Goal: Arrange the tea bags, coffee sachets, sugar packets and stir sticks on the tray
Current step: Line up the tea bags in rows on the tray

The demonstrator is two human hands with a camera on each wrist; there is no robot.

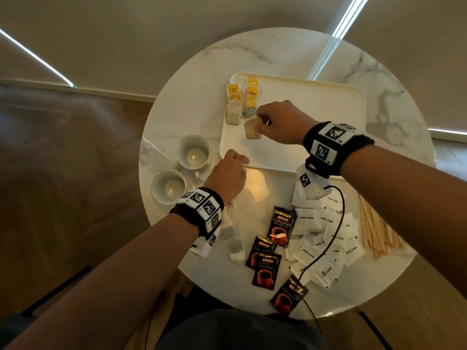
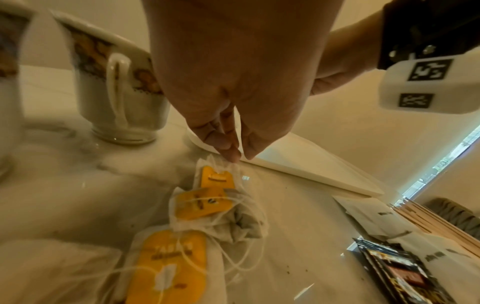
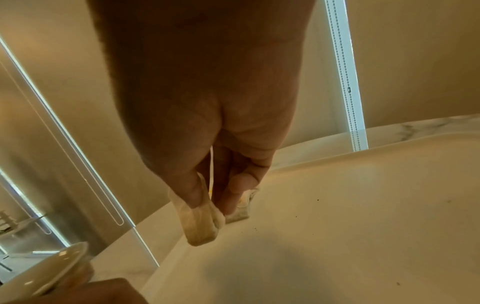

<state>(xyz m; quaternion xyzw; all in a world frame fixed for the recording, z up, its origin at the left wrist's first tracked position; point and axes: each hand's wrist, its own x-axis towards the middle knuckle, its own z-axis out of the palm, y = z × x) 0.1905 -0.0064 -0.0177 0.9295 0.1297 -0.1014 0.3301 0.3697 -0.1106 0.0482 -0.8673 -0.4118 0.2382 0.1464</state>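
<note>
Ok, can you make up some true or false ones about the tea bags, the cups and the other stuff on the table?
1. The right hand holds a tea bag over the tray. True.
2. The coffee sachets already lie on the tray. False: they lie on the table, near the person.
3. Two cups stand left of the tray. True.
4. The stir sticks are in a cup. False: they lie in a bundle on the table, right of the sugar packets.
5. The left hand pinches a tea bag string. True.
6. The tray holds no tea bags yet. False: some tea bags with yellow tags lie at its far left corner.
</note>
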